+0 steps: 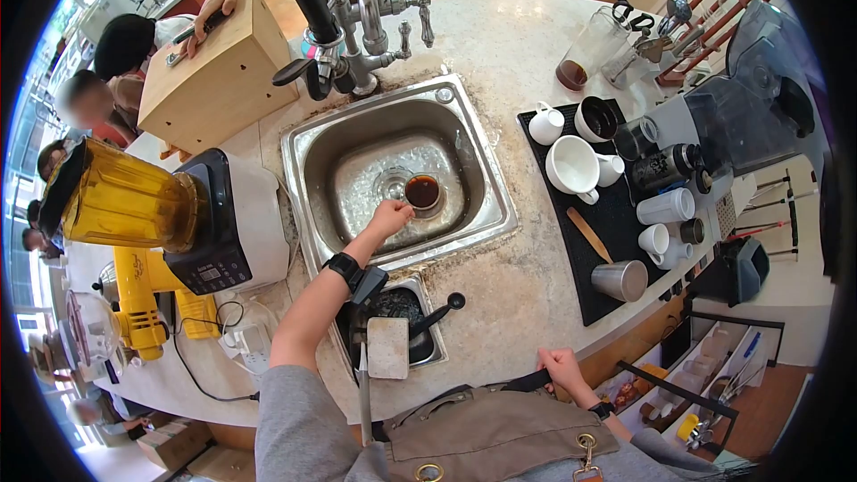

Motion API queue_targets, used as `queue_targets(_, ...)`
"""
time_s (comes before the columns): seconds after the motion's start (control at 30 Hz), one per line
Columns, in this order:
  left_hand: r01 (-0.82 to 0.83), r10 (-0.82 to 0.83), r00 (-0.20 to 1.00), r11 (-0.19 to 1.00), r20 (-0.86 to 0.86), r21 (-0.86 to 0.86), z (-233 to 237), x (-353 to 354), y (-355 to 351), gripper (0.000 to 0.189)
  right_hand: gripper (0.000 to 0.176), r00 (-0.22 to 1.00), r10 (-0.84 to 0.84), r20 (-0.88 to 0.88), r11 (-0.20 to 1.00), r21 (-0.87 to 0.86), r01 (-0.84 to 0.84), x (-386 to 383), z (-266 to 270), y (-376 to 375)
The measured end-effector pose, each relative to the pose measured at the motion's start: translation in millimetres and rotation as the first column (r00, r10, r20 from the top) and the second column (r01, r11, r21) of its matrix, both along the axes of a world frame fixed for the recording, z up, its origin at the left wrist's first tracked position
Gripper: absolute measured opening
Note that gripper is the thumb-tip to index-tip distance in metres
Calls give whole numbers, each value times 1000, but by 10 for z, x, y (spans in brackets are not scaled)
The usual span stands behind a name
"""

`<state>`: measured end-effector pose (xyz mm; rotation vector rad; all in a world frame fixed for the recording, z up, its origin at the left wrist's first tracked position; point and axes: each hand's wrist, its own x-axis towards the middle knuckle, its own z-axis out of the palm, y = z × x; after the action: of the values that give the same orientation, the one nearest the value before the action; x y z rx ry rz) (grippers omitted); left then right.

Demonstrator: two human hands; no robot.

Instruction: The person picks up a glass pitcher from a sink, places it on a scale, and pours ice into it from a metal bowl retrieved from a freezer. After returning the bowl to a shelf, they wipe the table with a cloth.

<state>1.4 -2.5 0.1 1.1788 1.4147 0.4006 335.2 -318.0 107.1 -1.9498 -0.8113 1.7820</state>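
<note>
My left hand (pixel 391 217) is closed at the near side of a small cup (pixel 434 211) of dark brown liquid, pinching it where the handle would be; the grip itself is hidden. The cup is over the basin of the steel sink (pixel 486 170), overlapping the drain area in this view. My right hand (pixel 562 370) is low by my waist with its fingers curled, close to a dark strap-like piece (pixel 527 381) at the top of my brown apron (pixel 500 433). I cannot tell what, if anything, is inside those fingers.
A chrome tap (pixel 370 13) rises behind the sink. Left stands a blender (pixel 134 201); right, a black mat (pixel 571 241) carries several cups. A smaller basin (pixel 433 348) is close to my body. Across the counter, another person's hand (pixel 214 2) rests on a wooden box (pixel 214 71).
</note>
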Motion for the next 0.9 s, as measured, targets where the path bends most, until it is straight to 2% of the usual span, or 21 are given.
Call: queue_targets(0.9, 17, -17, 1000, 1000, -4, -9, 37, 1, 6, 21, 43, 1000, 0, 8, 1000, 11, 0, 0, -18, -17)
